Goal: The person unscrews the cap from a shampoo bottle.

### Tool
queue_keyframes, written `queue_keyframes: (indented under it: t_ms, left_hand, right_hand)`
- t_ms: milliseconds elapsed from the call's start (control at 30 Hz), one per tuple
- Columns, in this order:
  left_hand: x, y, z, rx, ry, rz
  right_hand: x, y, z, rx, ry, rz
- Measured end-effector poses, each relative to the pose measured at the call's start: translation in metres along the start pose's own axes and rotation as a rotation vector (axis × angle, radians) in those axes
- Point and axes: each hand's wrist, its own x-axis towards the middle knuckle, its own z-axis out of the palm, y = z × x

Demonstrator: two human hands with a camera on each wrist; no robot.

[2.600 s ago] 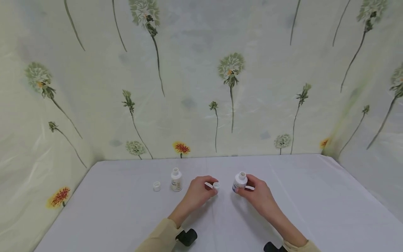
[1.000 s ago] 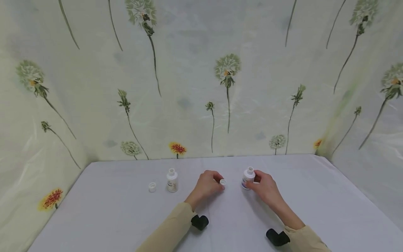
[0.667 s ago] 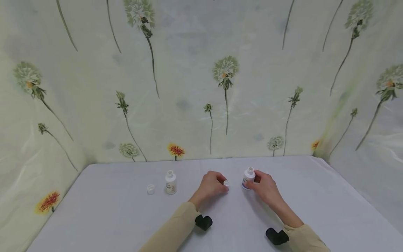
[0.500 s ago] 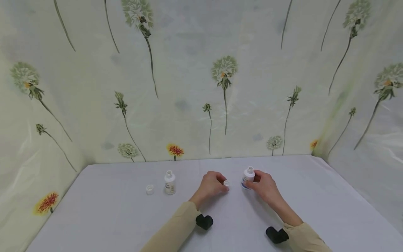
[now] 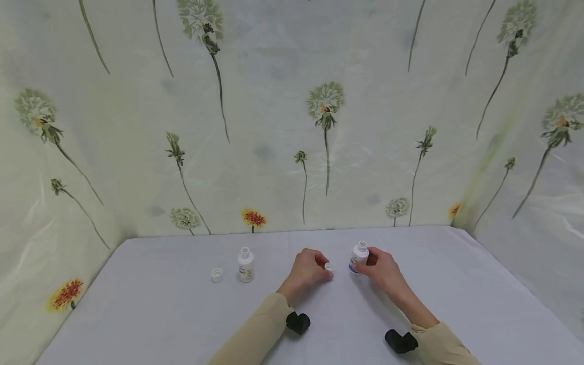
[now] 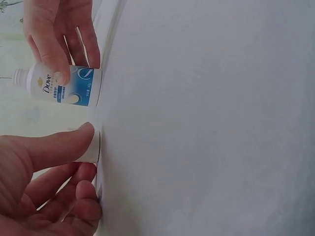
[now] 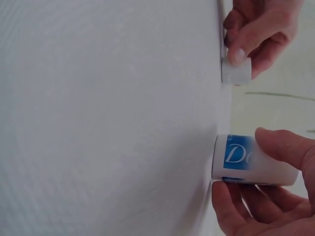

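With thumb and fingers, my left hand (image 5: 308,271) pinches a small white bottle cap (image 7: 237,72), which sits on the tabletop with its open side up. To its right, my right hand (image 5: 384,268) grips a small white Dove bottle (image 6: 64,84) with a blue label band. That bottle stands upright and uncapped on the table, its threaded neck showing. A short gap separates the cap from the bottle. Left of my left hand, a second uncapped white bottle (image 5: 246,265) stands upright, and another white cap (image 5: 216,275) lies beside it, hollow side up.
A white cloth covers the table (image 5: 173,319). Behind it hangs a curtain (image 5: 274,101) printed with dandelions, which also closes in both sides. A black camera mount (image 5: 298,323) is on my left wrist, and a similar one (image 5: 401,341) on the right.
Both hands have shifted right with the cap and the bottle since the earliest frame. Over the last half second they barely move. The view has turned slightly, shifting the background left.
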Motion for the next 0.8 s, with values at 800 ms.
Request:
queue_keyframes:
  t_ms: [800]
  left_hand:
    - [-0.009, -0.011, -0.019, -0.054, 0.009, -0.035]
  right_hand:
    - [-0.02, 0.006, -0.008, 0.058, -0.019, 0.076]
